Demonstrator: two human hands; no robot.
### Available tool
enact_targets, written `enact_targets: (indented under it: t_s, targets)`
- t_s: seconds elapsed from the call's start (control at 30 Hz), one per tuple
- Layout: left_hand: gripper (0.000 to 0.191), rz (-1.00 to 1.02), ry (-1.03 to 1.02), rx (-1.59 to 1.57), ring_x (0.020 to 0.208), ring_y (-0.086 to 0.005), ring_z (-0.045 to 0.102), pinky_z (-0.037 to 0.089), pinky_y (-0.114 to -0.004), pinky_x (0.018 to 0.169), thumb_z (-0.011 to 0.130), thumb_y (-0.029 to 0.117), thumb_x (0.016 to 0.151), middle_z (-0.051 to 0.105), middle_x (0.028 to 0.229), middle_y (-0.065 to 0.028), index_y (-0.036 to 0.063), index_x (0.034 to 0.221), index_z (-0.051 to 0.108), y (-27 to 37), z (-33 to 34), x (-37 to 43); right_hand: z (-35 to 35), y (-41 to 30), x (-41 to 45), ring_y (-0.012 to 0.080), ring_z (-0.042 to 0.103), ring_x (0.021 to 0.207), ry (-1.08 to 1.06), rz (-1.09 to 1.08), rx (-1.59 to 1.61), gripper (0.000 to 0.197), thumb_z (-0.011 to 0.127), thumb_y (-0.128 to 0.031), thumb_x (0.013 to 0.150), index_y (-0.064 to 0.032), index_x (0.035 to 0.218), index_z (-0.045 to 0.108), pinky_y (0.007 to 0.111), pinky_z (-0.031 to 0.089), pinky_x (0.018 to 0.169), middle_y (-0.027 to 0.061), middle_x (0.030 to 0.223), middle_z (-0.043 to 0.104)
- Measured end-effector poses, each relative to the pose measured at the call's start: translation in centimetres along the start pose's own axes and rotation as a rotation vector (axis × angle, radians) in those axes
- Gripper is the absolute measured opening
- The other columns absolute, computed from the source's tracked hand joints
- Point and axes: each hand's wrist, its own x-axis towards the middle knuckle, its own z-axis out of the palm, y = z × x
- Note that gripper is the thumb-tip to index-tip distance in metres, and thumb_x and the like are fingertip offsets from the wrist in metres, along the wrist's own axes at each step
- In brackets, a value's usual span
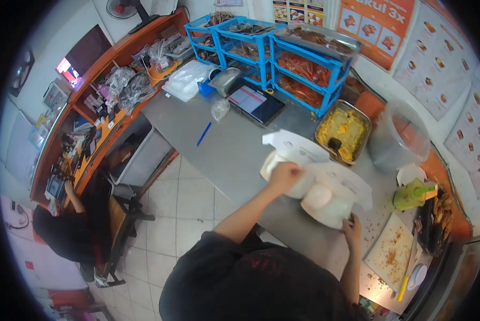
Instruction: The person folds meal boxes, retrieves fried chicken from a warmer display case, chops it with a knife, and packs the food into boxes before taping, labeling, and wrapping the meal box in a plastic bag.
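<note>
Two white paper food boxes with raised lids stand side by side on the steel counter. The right box [327, 204] holds a pale rounded mound that looks like rice. My left hand [284, 177] is over the left box [268, 162], its fingers bent near the lid; whether they grip anything is unclear. At the near right corner of the right box, my right hand [351, 226] has its fingers and thumb on the box edge. Behind the boxes is a steel tray of yellow food [343, 130] with a dark utensil in it.
Blue tiered racks [304, 72], a tablet [256, 100] and a blue pen [203, 134] lie farther back. At right are a clear bucket [398, 136], a green squeeze bottle [408, 196], a cutting board [390, 248] and a yellow-handled knife [402, 288]. A co-worker [71, 232] sits at the left.
</note>
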Motion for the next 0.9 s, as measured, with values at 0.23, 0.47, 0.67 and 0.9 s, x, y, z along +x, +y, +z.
enact_targets:
  t_s: [0.23, 0.47, 0.67, 0.9]
  targets:
    - [0.04, -0.623, 1.01, 0.547, 0.094, -0.0277, 0.05, 0.041, -0.042, 0.074, 0.067, 0.026, 0.071, 0.051, 0.1, -0.017, -0.0006, 0.096, 0.05, -18.8, -19.0, 13.8, -4.6, -0.5, -3.9, 0.0085, 0.05, 0.058, 0.445, -0.032, -0.453, 0.017, 0.054, -0.017, 0.085, -0.0014, 0.08, 0.055, 0.022, 0.039, 0.05, 0.0006, 0.066, 0.055]
    - [0.008, 0.158, 0.37, -0.828, 0.057, -0.0081, 0.051, 0.04, -0.02, 0.053, 0.06, 0.012, 0.083, 0.056, 0.067, -0.0003, 0.0041, 0.084, 0.059, -5.7, -14.1, 16.3, 5.3, -11.7, -6.3, 0.01, 0.051, 0.071, 0.624, -0.331, -0.165, 0.011, 0.054, -0.004, 0.082, -0.0009, 0.092, 0.054, 0.021, 0.043, 0.063, 0.0035, 0.08, 0.053]
    - [0.005, -0.006, -0.542, -1.166, 0.071, -0.0094, 0.059, 0.046, -0.021, 0.063, 0.059, 0.005, 0.083, 0.062, 0.078, -0.0049, 0.001, 0.085, 0.058, 9.5, -7.0, 1.5, 13.1, -22.4, -7.5, 0.0291, 0.05, 0.09, 0.742, -0.783, -0.428, 0.044, 0.071, -0.007, 0.062, -0.0009, 0.1, 0.05, 0.036, 0.042, 0.076, 0.0147, 0.1, 0.051]
    - [0.022, 0.64, -0.744, -0.779, 0.07, -0.011, 0.055, 0.041, -0.025, 0.061, 0.063, 0.004, 0.072, 0.061, 0.08, -0.0056, -0.0002, 0.092, 0.057, 10.2, -2.1, -5.5, 7.6, -15.5, -16.1, 0.0232, 0.054, 0.07, 1.032, -0.574, -0.249, 0.018, 0.061, 0.005, 0.066, 0.0, 0.081, 0.054, 0.03, 0.043, 0.062, 0.0106, 0.079, 0.056]
